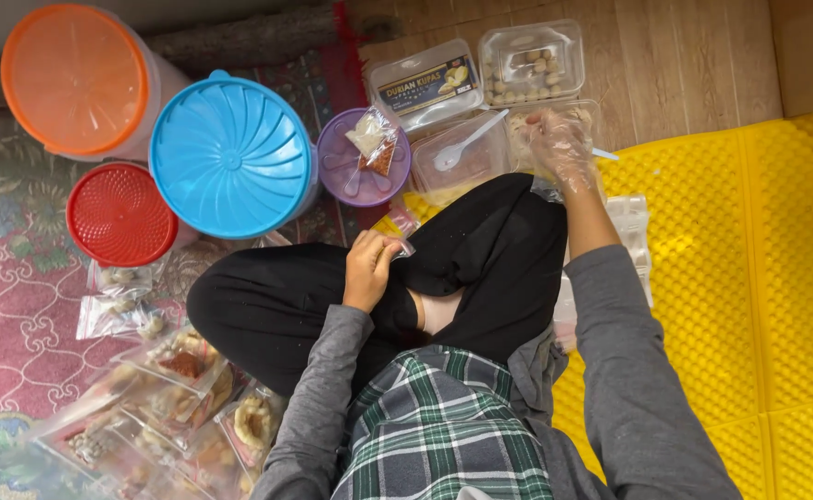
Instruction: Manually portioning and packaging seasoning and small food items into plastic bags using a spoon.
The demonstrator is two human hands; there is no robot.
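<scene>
Hands work apart over a seated person's crossed black-trousered legs (480, 268) on the floor. The left hand (369, 268) rests on the left knee, fingers (390, 248) curled and pinching a small clear packet (404, 248) at its edge. The right hand (562, 146), in a thin clear glove, reaches forward beyond the right knee; its fingers are loosely spread and bent down into a clear tray (554, 139) of pale food, touching the contents. A blue-tipped handle (606, 154) sticks out just beside that hand.

Just left of that tray stands another clear tub (457, 157) with a white spoon (466, 143) lying in it. Farther out on the wood floor (684, 56) sit a lidded box (425, 83) with a label and yellow pieces inside, and a clear box (531, 60) of small round balls. A purple lid (362, 171) carries a small bag (374, 139) of snacks. Left of it, on the patterned rug (18, 306), stand a blue-lidded jar (230, 153), an orange-lidded jar (73, 79) and a red-lidded jar (121, 213). Near the rug's lower left lie many filled clear bags (166, 398). A yellow mat (749, 278) covers the floor on the right side.
</scene>
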